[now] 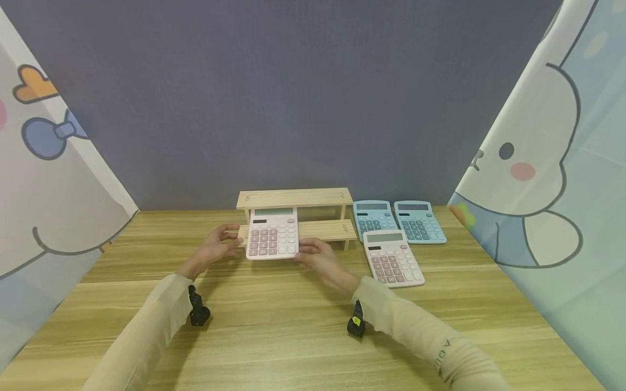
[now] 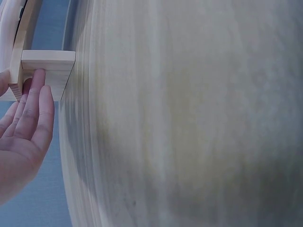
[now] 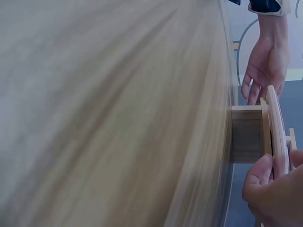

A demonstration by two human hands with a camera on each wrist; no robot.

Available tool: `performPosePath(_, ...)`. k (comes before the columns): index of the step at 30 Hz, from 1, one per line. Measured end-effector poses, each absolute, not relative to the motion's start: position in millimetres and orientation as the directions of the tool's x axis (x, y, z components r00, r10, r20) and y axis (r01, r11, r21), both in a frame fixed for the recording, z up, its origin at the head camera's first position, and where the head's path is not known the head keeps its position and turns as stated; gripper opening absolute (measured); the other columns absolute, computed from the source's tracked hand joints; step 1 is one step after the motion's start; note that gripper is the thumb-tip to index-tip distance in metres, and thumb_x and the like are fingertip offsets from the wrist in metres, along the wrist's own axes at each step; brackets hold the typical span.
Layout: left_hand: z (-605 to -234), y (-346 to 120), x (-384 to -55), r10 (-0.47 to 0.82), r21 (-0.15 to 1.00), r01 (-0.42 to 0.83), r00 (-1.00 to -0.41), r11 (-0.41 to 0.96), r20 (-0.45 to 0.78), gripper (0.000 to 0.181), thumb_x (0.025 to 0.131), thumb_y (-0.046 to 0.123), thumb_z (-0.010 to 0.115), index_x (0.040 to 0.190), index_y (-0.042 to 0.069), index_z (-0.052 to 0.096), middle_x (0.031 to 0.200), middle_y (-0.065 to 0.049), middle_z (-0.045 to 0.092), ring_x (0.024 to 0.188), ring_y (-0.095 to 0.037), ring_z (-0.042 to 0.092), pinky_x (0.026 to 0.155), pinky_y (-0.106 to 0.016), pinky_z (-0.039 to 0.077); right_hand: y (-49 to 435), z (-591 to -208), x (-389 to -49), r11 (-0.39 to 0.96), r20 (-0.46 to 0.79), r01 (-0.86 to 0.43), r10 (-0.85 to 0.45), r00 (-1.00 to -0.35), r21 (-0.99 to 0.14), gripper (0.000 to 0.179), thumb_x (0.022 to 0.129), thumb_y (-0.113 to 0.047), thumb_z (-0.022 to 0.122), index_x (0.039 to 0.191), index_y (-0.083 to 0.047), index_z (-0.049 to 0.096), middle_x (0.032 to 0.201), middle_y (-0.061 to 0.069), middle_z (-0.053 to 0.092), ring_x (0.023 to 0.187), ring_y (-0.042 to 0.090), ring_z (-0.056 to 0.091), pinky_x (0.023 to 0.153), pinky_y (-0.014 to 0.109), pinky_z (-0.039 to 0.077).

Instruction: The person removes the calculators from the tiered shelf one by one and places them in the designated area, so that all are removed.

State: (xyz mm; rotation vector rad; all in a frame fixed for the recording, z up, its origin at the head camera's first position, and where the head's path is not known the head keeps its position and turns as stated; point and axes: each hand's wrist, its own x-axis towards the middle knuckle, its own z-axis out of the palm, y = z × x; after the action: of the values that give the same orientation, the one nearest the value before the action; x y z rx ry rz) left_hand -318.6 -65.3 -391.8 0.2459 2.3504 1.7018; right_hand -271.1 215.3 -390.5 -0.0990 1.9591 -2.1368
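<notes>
A white calculator with pink keys lies over the lower board of a small two-tier wooden shelf, its display end beneath the upper board. My right hand pinches its right edge; the right wrist view shows the thumb below the calculator's rim. My left hand is at the lower board's left end, fingers loosely extended. In the left wrist view, those fingers reach beneath the board beside the shelf's leg, with the thumb near the board's end.
Right of the shelf lie two blue calculators side by side. A second white calculator with pink keys lies in front of them. A dark panel stands behind the wooden table, and cartoon-printed sheets flank both sides.
</notes>
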Motion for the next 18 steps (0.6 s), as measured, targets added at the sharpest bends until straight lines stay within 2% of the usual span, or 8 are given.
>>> performPosePath(4, -390.8, -65.0, -317.4, 0.264, 0.946, 0.0, -0.96, 0.323, -0.09, 0.057, 0.093, 0.012, 0.051, 0.14, -0.003, 0.022, 0.132, -0.033, 0.033, 0.107, -0.04, 0.053, 0.088, -0.044, 0.053, 211.4, -392.6, -273.1, -0.079, -0.108, 0.127, -0.202, -0.973, -0.989, 0.046, 0.082, 0.004, 0.06, 0.125, 0.003, 0.045, 0.114, 0.02, 0.056, 0.085, 0.016, 0.06, 0.088, 0.039, 0.053)
performPosePath(9, -390.0, -64.4, -316.8, 0.259, 0.945, -0.011, -0.961, 0.326, -0.101, 0.057, 0.094, 0.013, 0.051, 0.141, -0.001, 0.022, 0.133, -0.032, 0.032, 0.109, -0.039, 0.052, 0.088, -0.043, 0.052, 208.8, -393.0, -274.3, -0.101, -0.108, 0.13, -0.195, -0.975, -0.986, 0.046, 0.081, 0.006, 0.058, 0.125, 0.003, 0.043, 0.115, 0.021, 0.055, 0.081, 0.012, 0.059, 0.09, 0.039, 0.052)
performPosePath(18, -390.7, -65.1, -317.3, 0.257, 0.946, -0.009, -0.961, 0.324, -0.097, 0.056, 0.093, 0.012, 0.051, 0.14, -0.001, 0.023, 0.132, -0.032, 0.033, 0.106, -0.037, 0.054, 0.088, -0.043, 0.053, 204.6, -391.7, -274.8, -0.158, -0.109, 0.142, -0.204, -0.973, -0.977, 0.048, 0.083, 0.01, 0.053, 0.128, 0.004, 0.04, 0.116, 0.023, 0.053, 0.083, 0.014, 0.058, 0.085, 0.032, 0.054)
